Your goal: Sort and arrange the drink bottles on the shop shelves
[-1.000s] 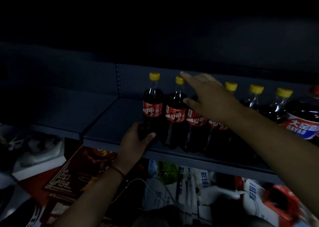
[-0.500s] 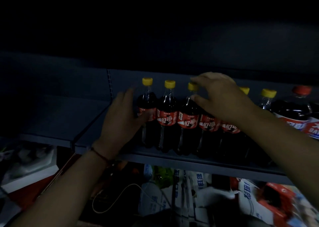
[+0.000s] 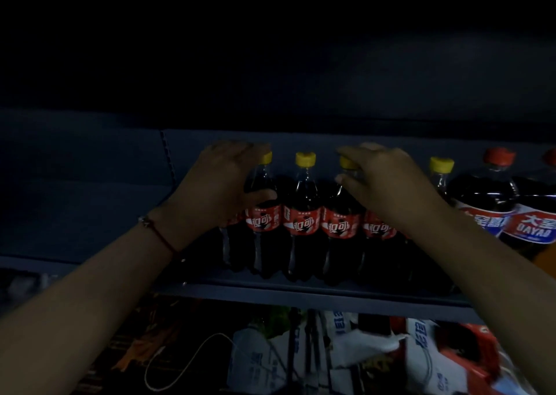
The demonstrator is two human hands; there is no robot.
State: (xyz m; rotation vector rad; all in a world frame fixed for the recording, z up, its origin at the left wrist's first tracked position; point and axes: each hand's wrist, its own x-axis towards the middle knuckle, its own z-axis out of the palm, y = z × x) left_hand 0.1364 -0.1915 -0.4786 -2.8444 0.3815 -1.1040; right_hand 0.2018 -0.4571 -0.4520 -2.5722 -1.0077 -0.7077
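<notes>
A row of small cola bottles with yellow caps and red labels stands on a dim grey shelf. My left hand wraps around the neck of the leftmost cola bottle, thumb across its front. My right hand rests over the cap and neck of the third cola bottle, with its fingers curled around it. The second cola bottle stands untouched between them. Further bottles behind my right hand are partly hidden.
Two large dark bottles with red caps and blue-and-red labels stand at the right end of the shelf. The shelf's left section holds nothing. Below lie white bags, a red packet and a white cable.
My left hand rose from the shelf's front edge to the leftmost bottle's neck. My right hand shifted along the bottle tops. The view moved closer and a little to the right.
</notes>
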